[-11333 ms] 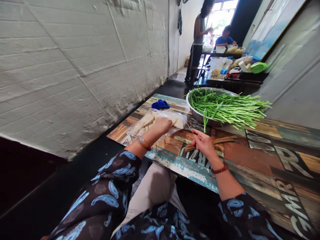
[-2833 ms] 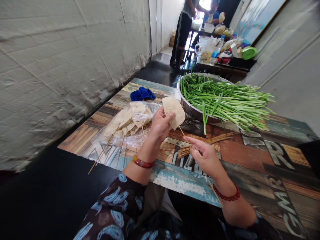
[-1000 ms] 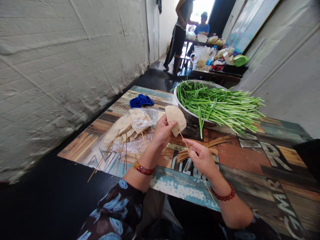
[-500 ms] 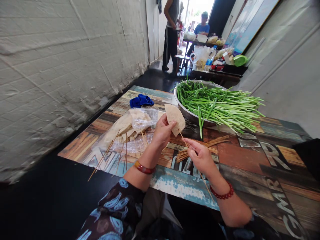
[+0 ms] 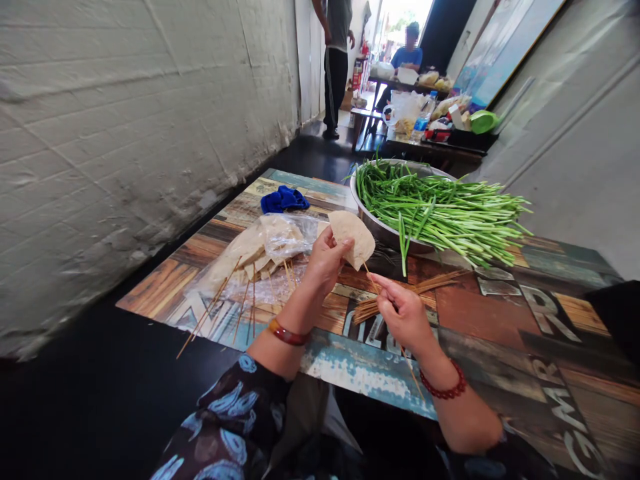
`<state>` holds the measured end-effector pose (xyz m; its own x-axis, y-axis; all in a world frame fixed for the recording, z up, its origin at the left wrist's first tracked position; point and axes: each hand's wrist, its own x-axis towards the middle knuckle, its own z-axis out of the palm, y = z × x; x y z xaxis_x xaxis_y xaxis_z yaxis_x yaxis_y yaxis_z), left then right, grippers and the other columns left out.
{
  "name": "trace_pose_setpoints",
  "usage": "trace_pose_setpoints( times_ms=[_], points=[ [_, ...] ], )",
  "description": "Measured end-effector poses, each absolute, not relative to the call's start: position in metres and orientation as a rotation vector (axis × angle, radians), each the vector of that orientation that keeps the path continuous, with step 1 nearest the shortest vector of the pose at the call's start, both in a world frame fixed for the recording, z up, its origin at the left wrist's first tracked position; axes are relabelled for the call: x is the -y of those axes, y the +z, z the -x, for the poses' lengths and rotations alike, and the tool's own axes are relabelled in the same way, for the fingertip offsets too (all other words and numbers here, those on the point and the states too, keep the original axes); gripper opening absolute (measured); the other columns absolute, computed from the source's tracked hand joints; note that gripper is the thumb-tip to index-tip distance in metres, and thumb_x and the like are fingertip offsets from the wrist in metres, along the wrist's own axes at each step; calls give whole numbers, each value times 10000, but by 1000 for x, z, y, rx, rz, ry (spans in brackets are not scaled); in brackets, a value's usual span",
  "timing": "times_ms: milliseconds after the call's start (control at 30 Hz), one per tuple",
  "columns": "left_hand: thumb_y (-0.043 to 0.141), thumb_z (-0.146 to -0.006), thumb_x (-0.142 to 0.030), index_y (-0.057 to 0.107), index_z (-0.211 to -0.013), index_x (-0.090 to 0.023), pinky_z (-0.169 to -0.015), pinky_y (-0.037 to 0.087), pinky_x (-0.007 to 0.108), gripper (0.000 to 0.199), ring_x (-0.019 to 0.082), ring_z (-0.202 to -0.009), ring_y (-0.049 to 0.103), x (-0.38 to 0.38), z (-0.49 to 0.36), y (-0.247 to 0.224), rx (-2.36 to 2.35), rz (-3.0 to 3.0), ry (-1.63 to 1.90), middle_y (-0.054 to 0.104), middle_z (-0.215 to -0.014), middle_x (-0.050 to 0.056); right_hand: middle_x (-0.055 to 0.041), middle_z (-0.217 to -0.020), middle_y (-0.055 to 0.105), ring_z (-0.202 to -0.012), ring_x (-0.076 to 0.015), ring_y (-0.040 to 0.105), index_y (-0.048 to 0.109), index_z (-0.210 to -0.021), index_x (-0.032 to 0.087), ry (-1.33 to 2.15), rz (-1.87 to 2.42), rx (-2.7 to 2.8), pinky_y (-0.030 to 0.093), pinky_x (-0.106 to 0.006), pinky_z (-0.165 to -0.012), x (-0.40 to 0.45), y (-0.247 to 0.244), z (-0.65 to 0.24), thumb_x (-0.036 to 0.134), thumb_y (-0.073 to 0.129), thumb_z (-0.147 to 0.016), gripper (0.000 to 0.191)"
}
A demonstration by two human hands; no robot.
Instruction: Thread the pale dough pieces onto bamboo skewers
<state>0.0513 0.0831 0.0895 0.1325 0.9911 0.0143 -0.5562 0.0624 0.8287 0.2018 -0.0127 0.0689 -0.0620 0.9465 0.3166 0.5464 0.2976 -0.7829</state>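
Note:
My left hand point(image 5: 327, 259) pinches a beige, wedge-shaped piece of flatbread-like sheet point(image 5: 354, 237) between thumb and fingers, raised above the table. A thin wooden skewer point(image 5: 413, 373) enters the lower point of this sheet; my right hand point(image 5: 403, 308) is closed around it, and its rear end sticks out below the palm. How deep the tip sits in the sheet is hidden. Left of my left hand, skewered beige sheets point(image 5: 245, 250) lie piled on and under clear plastic point(image 5: 287, 237), their sticks pointing towards me. A bundle of loose skewers point(image 5: 367, 310) lies behind my right hand.
A metal bowl point(image 5: 367, 212) heaped with long green stalks point(image 5: 450, 213) stands at the table's back right. A blue cloth point(image 5: 284, 199) lies at the back left. Farther off, one person point(image 5: 336, 67) stands and another point(image 5: 407, 57) sits by a cluttered table.
The sheet and my right hand have shifted slightly, the sheet showing a little broader. The standing person in the background has moved a bit to the left, and the arm now hangs lower.

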Motion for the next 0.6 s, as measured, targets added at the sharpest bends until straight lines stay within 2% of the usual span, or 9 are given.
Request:
trace_pose_setpoints(
  times_ms=[433,600],
  points=[
    [821,-611,-317,603,-1057,-173,-691,546,287,516,219,-857,686,-84,-50,87,-680,-883,1320,723,-970,63,26,-603,578,-517,-119,499,693,-1191,125,551,1351,1755,449,-249,-577,12,72,-204,174,448,-789,473],
    [826,-608,-335,609,-1049,-171,-661,542,285,518,222,-832,688,-84,-49,88,-665,-880,1298,726,-954,67,-12,-707,682,-566,-133,562,696,-1197,124,534,1363,1756,487,-268,-625,12,71,-206,172,455,-808,461]
  ],
)
